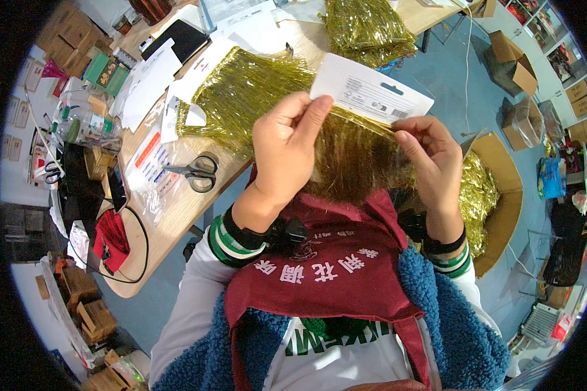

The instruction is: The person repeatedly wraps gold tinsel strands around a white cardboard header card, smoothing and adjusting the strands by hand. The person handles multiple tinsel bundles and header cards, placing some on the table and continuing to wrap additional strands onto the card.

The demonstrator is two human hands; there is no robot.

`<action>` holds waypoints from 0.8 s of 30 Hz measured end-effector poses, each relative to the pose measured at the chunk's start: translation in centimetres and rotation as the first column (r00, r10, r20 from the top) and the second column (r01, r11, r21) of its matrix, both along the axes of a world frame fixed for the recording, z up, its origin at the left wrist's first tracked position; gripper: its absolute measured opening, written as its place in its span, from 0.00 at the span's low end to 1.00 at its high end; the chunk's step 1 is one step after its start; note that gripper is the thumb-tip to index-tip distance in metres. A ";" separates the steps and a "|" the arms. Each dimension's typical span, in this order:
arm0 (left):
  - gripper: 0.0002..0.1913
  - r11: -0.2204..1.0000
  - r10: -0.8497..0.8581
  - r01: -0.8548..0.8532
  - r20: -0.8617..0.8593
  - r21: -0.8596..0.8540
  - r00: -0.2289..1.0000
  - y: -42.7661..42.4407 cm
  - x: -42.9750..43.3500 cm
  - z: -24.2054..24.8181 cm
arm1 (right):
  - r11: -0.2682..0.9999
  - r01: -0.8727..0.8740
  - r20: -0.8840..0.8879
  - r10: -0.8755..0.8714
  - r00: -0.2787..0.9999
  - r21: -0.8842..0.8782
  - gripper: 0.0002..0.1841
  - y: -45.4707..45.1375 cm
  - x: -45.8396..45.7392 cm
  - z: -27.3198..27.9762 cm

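Between my hands, above my lap, hangs a gold tinsel fringe below a white printed header card with a hang slot. My left hand pinches the card's lower left corner, thumb on top. At the right end of the fringe's top band, my right hand grips with thumb and fingers. More gold fringe with white cards lies on the wooden table just beyond my left hand. Black-handled scissors rest near the table edge, blades pointing left.
A cardboard box full of shiny gold tinsel stands on the floor at my right. Another gold fringe pile sits at the table's far end. A red pouch, black cord, plastic bags and white papers lie on the left.
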State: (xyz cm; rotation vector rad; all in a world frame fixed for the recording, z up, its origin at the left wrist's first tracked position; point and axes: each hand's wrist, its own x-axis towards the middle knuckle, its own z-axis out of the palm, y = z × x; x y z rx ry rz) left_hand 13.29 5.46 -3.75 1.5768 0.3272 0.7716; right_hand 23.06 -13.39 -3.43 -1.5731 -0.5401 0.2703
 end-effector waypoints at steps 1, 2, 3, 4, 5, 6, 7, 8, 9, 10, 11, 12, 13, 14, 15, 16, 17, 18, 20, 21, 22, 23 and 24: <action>0.11 0.998 0.005 -0.002 0.049 -0.064 0.999 0.3 -0.1 -0.1 | 0.998 -0.003 -0.029 0.001 1.000 -0.061 0.07 -0.5 0.3 0.1; 0.10 0.990 -0.010 0.020 0.075 -0.140 0.997 0.7 -0.1 -0.1 | 0.997 0.012 -0.001 -0.012 1.000 -0.074 0.07 -0.5 0.4 -0.2; 0.10 0.989 -0.002 0.015 0.091 -0.150 0.996 1.0 -0.3 -0.2 | 0.997 -0.023 0.032 0.026 0.999 -0.079 0.06 -0.8 0.6 -0.3; 0.10 0.987 0.006 0.011 0.106 -0.159 0.994 1.2 -0.4 -0.2 | 0.994 -0.035 0.042 0.039 0.998 -0.107 0.06 -1.1 0.7 -0.4; 0.10 0.985 0.018 0.005 0.130 -0.172 0.991 1.5 -0.5 -0.2 | 0.990 -0.049 0.052 0.056 0.997 -0.131 0.05 -1.4 0.7 -0.4; 0.10 0.976 0.003 0.024 0.126 -0.215 0.992 1.6 -0.6 -0.2 | 0.987 -0.048 0.068 0.059 0.996 -0.156 0.05 -1.5 0.9 -0.5; 0.10 0.973 -0.019 0.053 0.151 -0.226 0.988 1.7 -0.7 -0.3 | 0.983 -0.053 0.085 0.069 0.994 -0.178 0.05 -1.6 1.1 -0.5; 0.10 0.968 -0.026 0.067 0.168 -0.243 0.985 1.7 -0.7 -0.3 | 0.980 -0.061 0.107 0.082 0.991 -0.188 0.05 -1.6 1.3 -0.6; 0.10 0.962 -0.033 0.081 0.185 -0.259 0.982 1.7 -0.7 -0.4 | 0.985 -0.074 0.107 0.091 0.990 -0.156 0.05 -1.5 1.4 -0.7; 0.11 0.957 -0.044 0.092 0.178 -0.276 0.983 1.8 -0.7 -0.4 | 0.990 -0.090 0.113 0.103 0.988 -0.112 0.05 -1.3 1.6 -0.8; 0.11 0.951 -0.053 0.103 0.172 -0.292 0.984 1.9 -0.7 -0.3 | 0.992 -0.104 0.116 0.111 0.987 -0.067 0.04 -1.2 1.6 -0.9; 0.11 0.944 -0.041 0.085 0.143 -0.320 0.989 1.9 -0.7 -0.3 | 0.992 -0.127 0.044 0.127 0.991 0.004 0.04 -1.2 1.6 -0.9; 0.12 0.924 -0.079 0.135 0.165 -0.357 0.983 2.0 -0.7 -0.4 | 0.987 -0.141 -0.034 0.144 0.989 0.077 0.04 -1.1 1.5 -1.0; 0.12 0.901 -0.095 0.156 0.167 -0.404 0.981 1.9 -0.6 -0.4 | 0.978 -0.150 -0.114 0.168 0.979 0.147 0.04 -1.0 1.5 -1.0; 0.12 0.875 -0.111 0.177 0.169 -0.450 0.979 1.9 -0.6 -0.4 | 0.974 -0.142 -0.130 0.166 0.977 0.178 0.03 -1.0 1.4 -1.0; 0.12 0.875 -0.118 0.175 0.152 -0.452 0.981 2.0 -0.6 -0.5 | 0.969 -0.135 -0.151 0.168 0.974 0.205 0.03 -1.0 1.4 -1.0; 0.12 0.874 -0.124 0.172 0.134 -0.455 0.983 2.0 -0.5 -0.5 | 0.964 -0.125 -0.172 0.168 0.971 0.235 0.02 -1.0 1.4 -1.0; 0.11 0.871 -0.119 0.154 0.105 -0.466 0.987 2.0 -0.5 -0.5 | 0.966 -0.114 -0.177 0.157 0.972 0.232 0.02 -1.0 1.4 -1.0; 0.11 0.863 -0.133 0.170 0.111 -0.476 0.985 2.0 -0.4 -0.7 | 0.969 -0.085 -0.187 0.131 0.974 0.234 0.02 -0.9 1.4 -1.0; 0.11 0.858 -0.134 0.170 0.109 -0.484 0.985 2.0 -0.4 -0.7 | 0.968 -0.082 -0.190 0.129 0.973 0.237 0.02 -0.9 1.4 -1.0; 0.11 0.863 -0.140 0.178 0.114 -0.472 0.984 2.0 -0.4 -0.7 | 0.967 -0.080 -0.193 0.128 0.973 0.241 0.02 -0.9 1.4 -1.0; 0.11 0.868 -0.147 0.185 0.118 -0.461 0.982 2.1 -0.4 -0.7 | 0.967 -0.071 -0.199 0.122 0.972 0.245 0.02 -0.9 1.4 -1.1; 0.11 0.872 -0.154 0.197 0.130 -0.448 0.979 2.1 -0.4 -0.8 | 0.967 -0.068 -0.186 0.115 0.976 0.244 0.02 -0.9 1.4 -1.1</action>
